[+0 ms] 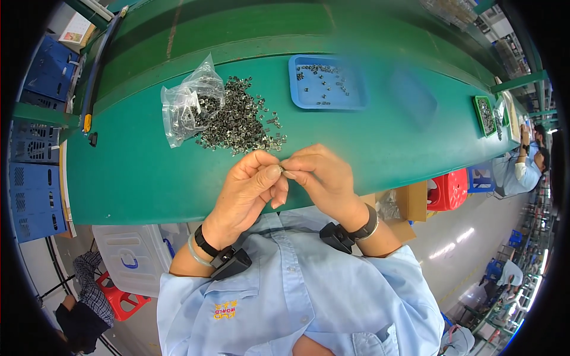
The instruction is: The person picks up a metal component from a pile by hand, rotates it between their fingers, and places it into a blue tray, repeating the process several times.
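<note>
My left hand [246, 187] and my right hand [325, 179] meet at the fingertips over the near part of the green table. Pinched between their thumbs and forefingers is a small metal part [281, 169], mostly covered by the fingers. Just beyond them lies a heap of small black and silver metal parts [237, 121]. A clear plastic bag [178, 113] rests against the heap's left side, with more parts at its mouth. Behind my right hand stands a shallow blue tray [330, 107] with some similar small parts scattered inside.
The green tabletop [136, 184] runs along a raised green ledge [249, 46]. Far right, a green tray [478, 107] of parts sits near a co-worker [519, 169]. Below are a red stool [448, 190], a cardboard box [411, 202] and a lidded plastic bin [127, 252]. A blur covers the table's right part.
</note>
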The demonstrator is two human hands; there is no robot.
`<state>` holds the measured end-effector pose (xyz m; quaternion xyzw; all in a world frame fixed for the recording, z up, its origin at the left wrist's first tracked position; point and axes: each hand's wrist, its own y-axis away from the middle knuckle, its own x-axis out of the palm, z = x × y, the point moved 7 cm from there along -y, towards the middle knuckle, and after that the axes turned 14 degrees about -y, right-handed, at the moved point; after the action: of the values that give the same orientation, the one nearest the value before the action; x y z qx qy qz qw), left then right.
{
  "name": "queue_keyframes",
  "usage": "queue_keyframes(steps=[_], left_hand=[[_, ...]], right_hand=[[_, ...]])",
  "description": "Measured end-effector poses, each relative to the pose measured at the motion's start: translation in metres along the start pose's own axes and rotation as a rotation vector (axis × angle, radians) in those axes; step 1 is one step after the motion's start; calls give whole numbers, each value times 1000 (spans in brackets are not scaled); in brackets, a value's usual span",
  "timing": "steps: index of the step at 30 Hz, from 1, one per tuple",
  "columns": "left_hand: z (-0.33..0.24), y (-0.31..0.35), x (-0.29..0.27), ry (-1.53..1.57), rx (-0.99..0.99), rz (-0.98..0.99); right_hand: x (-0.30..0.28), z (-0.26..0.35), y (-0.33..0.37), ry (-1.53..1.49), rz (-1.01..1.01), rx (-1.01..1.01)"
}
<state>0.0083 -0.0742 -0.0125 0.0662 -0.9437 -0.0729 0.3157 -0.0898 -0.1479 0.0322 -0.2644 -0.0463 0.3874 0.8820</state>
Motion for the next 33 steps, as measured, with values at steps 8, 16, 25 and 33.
queue_keyframes(steps=[8, 16, 25, 33], left_hand=[[-1, 0, -5, -61, -10, -59], [-1, -2, -3, -123, -40, -91], [3, -2, 0, -143, -69, -89], [2, -1, 1, -125, -59, -76]], right_hand=[[3, 3, -1, 43, -14, 10], [1, 1, 2, 38, -48, 28], [-5, -2, 2, 11, -39, 72], [-7, -2, 2, -14, -42, 100]])
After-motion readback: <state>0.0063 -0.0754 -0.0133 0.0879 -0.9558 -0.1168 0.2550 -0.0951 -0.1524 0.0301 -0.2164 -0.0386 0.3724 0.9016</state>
